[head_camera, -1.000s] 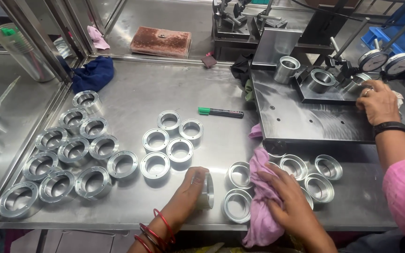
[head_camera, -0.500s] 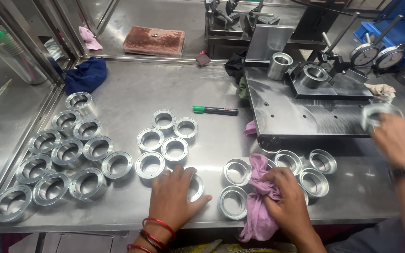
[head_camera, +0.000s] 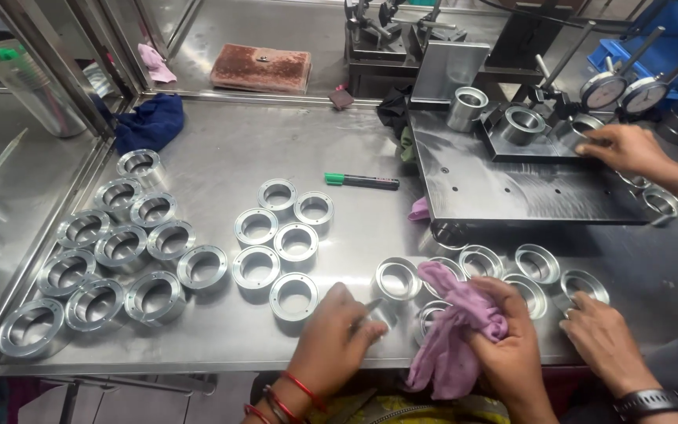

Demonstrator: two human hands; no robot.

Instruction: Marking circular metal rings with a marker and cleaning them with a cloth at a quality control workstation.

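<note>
A steel table point(head_camera: 221, 149) carries everything. At its left side a cluster of machined metal rings point(head_camera: 111, 251) lies close together, and a second group of rings point(head_camera: 284, 235) lies toward the middle, apart from the first. Behind that group lies a marker pen point(head_camera: 362, 181), and farther back a rectangular block point(head_camera: 261, 69). A crumpled cloth point(head_camera: 149, 122) lies at the back left. On the right stands a raised metal plate point(head_camera: 512, 184) with a fixture point(head_camera: 523, 129) and two dial gauges point(head_camera: 621, 90) behind it. Before the plate lie more rings point(head_camera: 512, 271). At the near edge, the person's left hand point(head_camera: 339, 338) rests just before a ring point(head_camera: 396, 280), and the right hand point(head_camera: 512, 345), with a rag point(head_camera: 453, 338), lies beside it. Another person's hands point(head_camera: 602, 338) are farther right.
</note>
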